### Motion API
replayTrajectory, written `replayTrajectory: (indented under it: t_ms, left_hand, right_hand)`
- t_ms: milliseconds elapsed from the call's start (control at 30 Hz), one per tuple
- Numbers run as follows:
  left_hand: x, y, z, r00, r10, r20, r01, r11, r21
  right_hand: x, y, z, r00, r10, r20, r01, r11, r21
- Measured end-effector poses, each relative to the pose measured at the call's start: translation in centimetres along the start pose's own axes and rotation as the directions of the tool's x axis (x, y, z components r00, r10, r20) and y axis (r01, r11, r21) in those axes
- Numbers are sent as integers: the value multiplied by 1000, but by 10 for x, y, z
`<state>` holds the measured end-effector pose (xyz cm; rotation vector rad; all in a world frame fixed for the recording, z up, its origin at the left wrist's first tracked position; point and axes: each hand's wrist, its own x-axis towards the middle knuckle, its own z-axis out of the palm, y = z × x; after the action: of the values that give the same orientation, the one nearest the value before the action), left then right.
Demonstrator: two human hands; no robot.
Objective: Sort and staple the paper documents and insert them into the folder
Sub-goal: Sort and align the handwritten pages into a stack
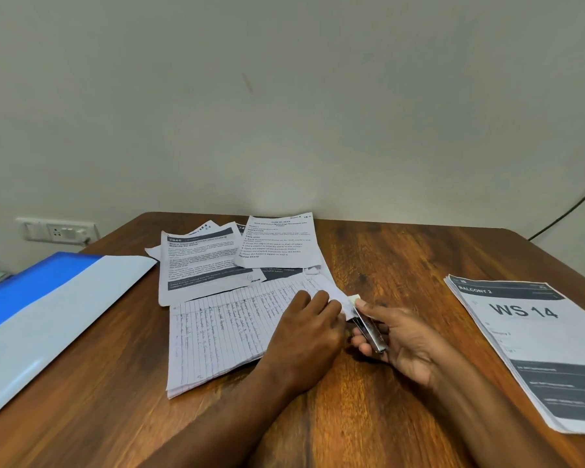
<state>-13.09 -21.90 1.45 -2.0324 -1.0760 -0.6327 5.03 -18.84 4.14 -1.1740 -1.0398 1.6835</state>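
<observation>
Nearest me: my two forearms come in from the near edge of the desk [402, 251], meeting at its middle.
Left hand [306, 336]: I have it lying palm down on the right end of the handwritten sheets [227, 332], fingers curled over the far right corner, holding it down.
Right hand [397, 336]: fingers wrapped round the stapler [368, 327], gripping it firmly.
Key relation: the stapler's long axis runs from near right to far left, its mouth touching the far right corner of the handwritten sheets just beside my left fingertips. Whether the corner sits fully inside the mouth I cannot tell.
Sheets' axis: their long side runs left to right, slightly tilted, so the corner is on the stapler's side.
Step, as I judge it: about to staple this bundle.
Printed pages [210, 261]: loose, overlapping, beyond the sheets.
WS 14 stack [534, 346]: far right, well apart.
Folder [48, 315]: blue, left, lying on the desk, well apart from both hands.
</observation>
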Motion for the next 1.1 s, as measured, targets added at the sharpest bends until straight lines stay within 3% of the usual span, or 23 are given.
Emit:
replayTrajectory:
  t_ms: [900,1100]
  left_hand:
    - [0,2,0,1000,-10,-17,10,1000,-14]
    - [-1,4,-2,997,-2,-75,0,1000,-25]
  right_hand:
    - [4,4,2,996,-54,-76,53,998,-17]
    - [2,10,5,985,-97,-141,98,995,4]
